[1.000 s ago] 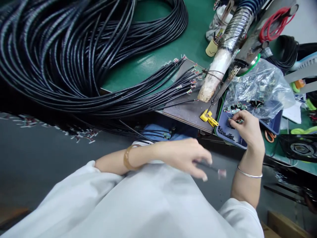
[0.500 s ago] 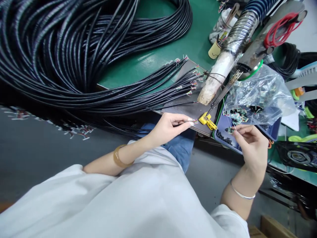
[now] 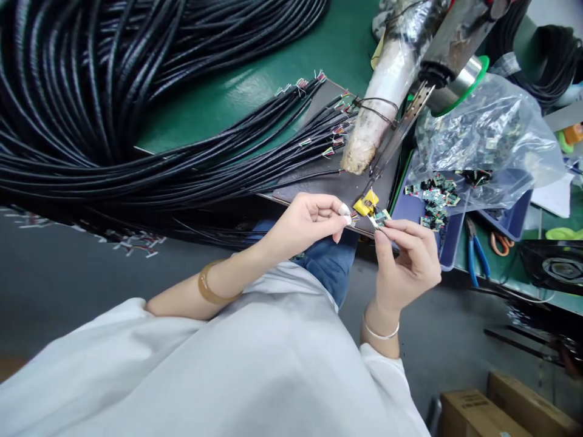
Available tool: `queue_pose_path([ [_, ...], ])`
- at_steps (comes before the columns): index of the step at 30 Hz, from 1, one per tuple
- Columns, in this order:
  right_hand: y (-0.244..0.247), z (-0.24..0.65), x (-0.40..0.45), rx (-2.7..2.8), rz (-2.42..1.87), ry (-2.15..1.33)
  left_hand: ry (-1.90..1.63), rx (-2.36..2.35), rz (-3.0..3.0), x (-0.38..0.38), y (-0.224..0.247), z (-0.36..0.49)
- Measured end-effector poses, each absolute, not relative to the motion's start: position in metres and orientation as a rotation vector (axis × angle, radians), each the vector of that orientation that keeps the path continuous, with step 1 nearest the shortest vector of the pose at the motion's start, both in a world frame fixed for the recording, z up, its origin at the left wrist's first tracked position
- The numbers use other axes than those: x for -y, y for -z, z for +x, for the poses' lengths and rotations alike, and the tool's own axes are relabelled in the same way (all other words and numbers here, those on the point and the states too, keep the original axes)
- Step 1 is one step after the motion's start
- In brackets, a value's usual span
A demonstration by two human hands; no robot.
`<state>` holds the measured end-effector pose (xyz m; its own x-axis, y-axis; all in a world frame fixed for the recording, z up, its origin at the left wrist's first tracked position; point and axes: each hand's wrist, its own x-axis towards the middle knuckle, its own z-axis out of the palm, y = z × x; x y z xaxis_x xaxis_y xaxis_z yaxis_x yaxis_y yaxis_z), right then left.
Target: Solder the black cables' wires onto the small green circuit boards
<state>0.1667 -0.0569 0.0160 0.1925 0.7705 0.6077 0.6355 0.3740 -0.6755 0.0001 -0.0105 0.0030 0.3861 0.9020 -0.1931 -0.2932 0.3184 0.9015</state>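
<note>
My left hand (image 3: 312, 220) is closed in a pinch around the end of a black cable, its thin coloured wires (image 3: 354, 217) poking past the fingertips. Close beside it, my right hand (image 3: 407, 258) pinches a small green circuit board (image 3: 382, 215) between thumb and fingers. A yellow clip-like piece (image 3: 365, 203) lies just beyond both hands at the table's edge. Above that piece, a soldering iron (image 3: 401, 136) slants down with its tip near it. Whether the board and the wires touch is too small to tell.
Bundled black cables (image 3: 218, 167) with stripped ends cover the left side. A taped fume hose (image 3: 371, 130) hangs over the grey board (image 3: 300, 189). To the right are a blue tray (image 3: 449, 258) with circuit boards, a plastic bag (image 3: 492, 136), a solder spool (image 3: 464, 85) and blue-handled pliers (image 3: 476, 258).
My right hand has moved left from the tray toward my left hand, bringing the circuit board. The left hand keeps its pinch on the cable. The view has shifted slightly.
</note>
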Motion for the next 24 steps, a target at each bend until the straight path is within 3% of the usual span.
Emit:
queue_pose_path([
  [4, -0.013, 0.162, 0.057, 1.486, -1.301, -0.337, -0.896, -0.834, 0.956, 0.011, -0.005, 0.002],
  [11, -0.007, 0.161, 0.065, 1.677, -1.27, -0.048, -0.904, -0.804, 0.988, 0.01, -0.002, 0.002],
  [15, -0.004, 0.16, 0.073, 1.826, -1.218, -0.052, -0.985, -0.81, 0.984, 0.009, -0.002, 0.001],
  [24, -0.009, 0.171, 0.056, 1.422, -1.282, -0.077, -0.878, -0.836, 0.98, 0.009, -0.003, 0.002],
])
